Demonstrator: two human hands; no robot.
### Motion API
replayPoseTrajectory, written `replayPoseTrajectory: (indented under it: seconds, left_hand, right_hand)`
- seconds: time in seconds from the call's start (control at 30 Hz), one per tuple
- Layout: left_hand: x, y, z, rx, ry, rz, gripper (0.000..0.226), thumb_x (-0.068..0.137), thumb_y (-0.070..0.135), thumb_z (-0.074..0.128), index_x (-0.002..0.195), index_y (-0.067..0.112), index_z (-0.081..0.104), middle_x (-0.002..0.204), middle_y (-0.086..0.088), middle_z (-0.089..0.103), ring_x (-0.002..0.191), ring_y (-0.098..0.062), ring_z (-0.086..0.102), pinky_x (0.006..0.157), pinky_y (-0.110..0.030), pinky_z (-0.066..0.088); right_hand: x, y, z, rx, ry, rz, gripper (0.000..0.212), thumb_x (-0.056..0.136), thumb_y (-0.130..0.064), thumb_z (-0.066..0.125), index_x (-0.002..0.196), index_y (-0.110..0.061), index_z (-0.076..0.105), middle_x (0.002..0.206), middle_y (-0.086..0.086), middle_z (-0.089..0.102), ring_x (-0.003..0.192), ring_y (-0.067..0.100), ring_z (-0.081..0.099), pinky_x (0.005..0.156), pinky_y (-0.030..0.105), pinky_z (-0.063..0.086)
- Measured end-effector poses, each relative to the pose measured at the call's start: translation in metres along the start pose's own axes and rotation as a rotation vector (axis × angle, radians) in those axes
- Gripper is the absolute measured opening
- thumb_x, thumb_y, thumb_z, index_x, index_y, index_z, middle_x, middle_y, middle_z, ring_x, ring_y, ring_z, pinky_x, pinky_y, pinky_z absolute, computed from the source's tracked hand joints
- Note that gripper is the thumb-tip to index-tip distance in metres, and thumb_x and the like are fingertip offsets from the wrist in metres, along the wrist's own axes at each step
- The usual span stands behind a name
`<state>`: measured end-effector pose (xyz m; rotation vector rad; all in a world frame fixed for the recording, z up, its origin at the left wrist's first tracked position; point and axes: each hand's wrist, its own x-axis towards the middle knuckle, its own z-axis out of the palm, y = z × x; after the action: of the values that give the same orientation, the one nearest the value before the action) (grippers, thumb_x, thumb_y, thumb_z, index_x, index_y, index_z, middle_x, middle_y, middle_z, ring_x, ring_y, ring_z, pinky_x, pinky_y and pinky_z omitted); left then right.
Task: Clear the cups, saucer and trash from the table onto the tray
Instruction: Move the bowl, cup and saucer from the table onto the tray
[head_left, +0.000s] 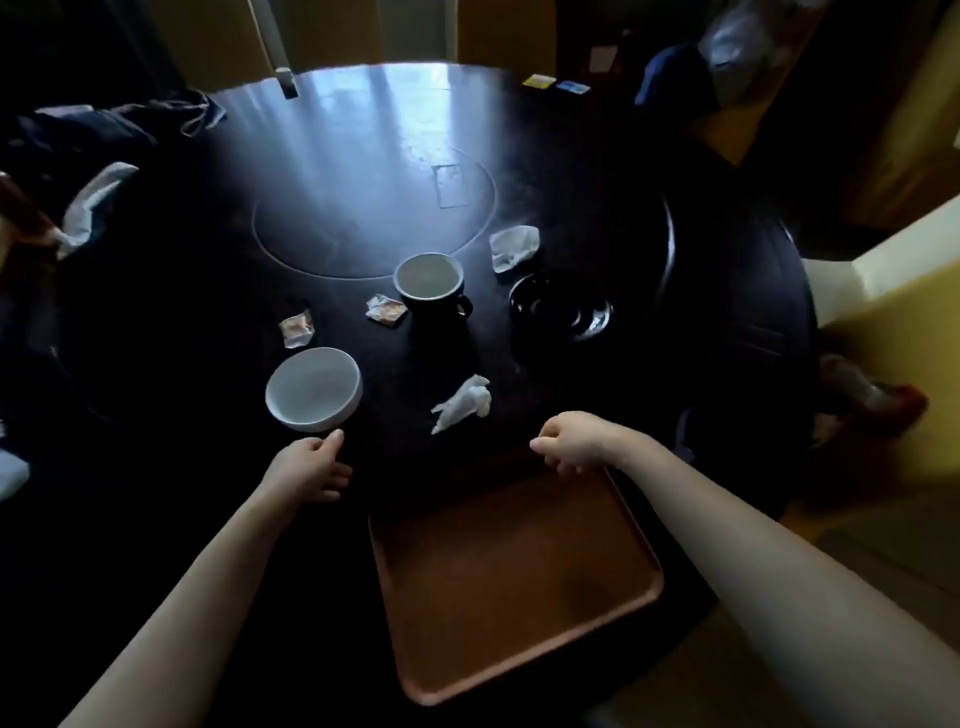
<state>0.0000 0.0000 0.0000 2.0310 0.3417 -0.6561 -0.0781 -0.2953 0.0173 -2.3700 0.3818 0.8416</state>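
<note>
A brown tray (519, 587) lies empty at the near edge of a dark round table (363, 171). A white cup (314, 388) stands near left; my left hand (311, 467) is just below it, fingers loosely apart, thumb close to its rim, holding nothing. My right hand (571, 441) hovers over the tray's far edge, fingers curled shut and empty. A dark mug (431, 283) stands mid-table, a dark saucer (561, 306) to its right. Crumpled napkins (464, 402) (513, 247) and two torn packets (296, 327) (385, 310) lie scattered.
Dark clothing (104, 130) and a white crumpled item (93, 202) sit at the table's left. Small yellow and blue cards (558, 83) lie at the far edge. A dark chair back (737, 291) stands at the right, beside a yellow wall.
</note>
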Motion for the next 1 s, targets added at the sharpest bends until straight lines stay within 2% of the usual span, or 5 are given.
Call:
replayPoseTrajectory:
  seconds: [0.17, 0.5, 0.63, 0.83, 1.0]
  left_hand:
    - [0.026, 0.007, -0.018, -0.253, 0.177, -0.099, 0.053, 0.097, 0.035, 0.035, 0.118, -0.012, 0.045, 0.071, -0.020, 0.057, 0.061, -0.029, 0.057, 0.033, -0.023, 0.050]
    - [0.051, 0.012, -0.011, -0.304, 0.380, -0.157, 0.042, 0.097, 0.026, 0.031, 0.123, -0.005, 0.041, 0.081, -0.016, 0.056, 0.061, -0.022, 0.057, 0.033, -0.025, 0.049]
    - [0.055, 0.009, -0.008, -0.275, 0.416, -0.168, 0.041, 0.095, 0.023, 0.031, 0.124, -0.004, 0.040, 0.096, -0.021, 0.055, 0.062, -0.020, 0.056, 0.037, -0.027, 0.050]
    - [0.060, 0.006, -0.008, -0.233, 0.462, -0.153, 0.043, 0.095, 0.025, 0.030, 0.122, -0.005, 0.044, 0.095, -0.021, 0.056, 0.060, -0.020, 0.055, 0.032, -0.022, 0.048]
    - [0.055, 0.005, -0.002, -0.191, 0.472, -0.112, 0.041, 0.095, 0.022, 0.030, 0.120, -0.007, 0.043, 0.089, -0.017, 0.055, 0.058, -0.020, 0.054, 0.029, -0.016, 0.043]
  right_hand:
    - [0.036, -0.033, -0.023, 0.013, 0.169, -0.026, 0.031, 0.090, -0.032, 0.049, 0.110, -0.012, 0.061, 0.097, 0.014, 0.072, 0.086, 0.028, 0.070, 0.077, 0.040, 0.056]
    - [0.133, -0.088, -0.066, 0.170, 0.356, -0.123, 0.050, 0.089, -0.031, 0.050, 0.132, -0.008, 0.039, 0.117, 0.022, 0.063, 0.089, 0.031, 0.063, 0.083, 0.041, 0.052]
    - [0.155, -0.101, -0.070, 0.355, 0.316, -0.105, 0.044, 0.092, -0.028, 0.046, 0.129, -0.005, 0.043, 0.094, 0.014, 0.061, 0.055, 0.018, 0.058, 0.051, 0.030, 0.050]
    - [0.175, -0.100, -0.067, 0.397, 0.324, -0.140, 0.018, 0.094, -0.034, 0.041, 0.084, -0.020, 0.046, 0.086, 0.013, 0.058, 0.049, 0.016, 0.051, 0.045, 0.024, 0.039]
    - [0.177, -0.088, -0.061, 0.373, 0.367, -0.197, 0.035, 0.094, -0.034, 0.040, 0.062, -0.019, 0.039, 0.084, 0.014, 0.057, 0.078, 0.027, 0.053, 0.081, 0.044, 0.047]
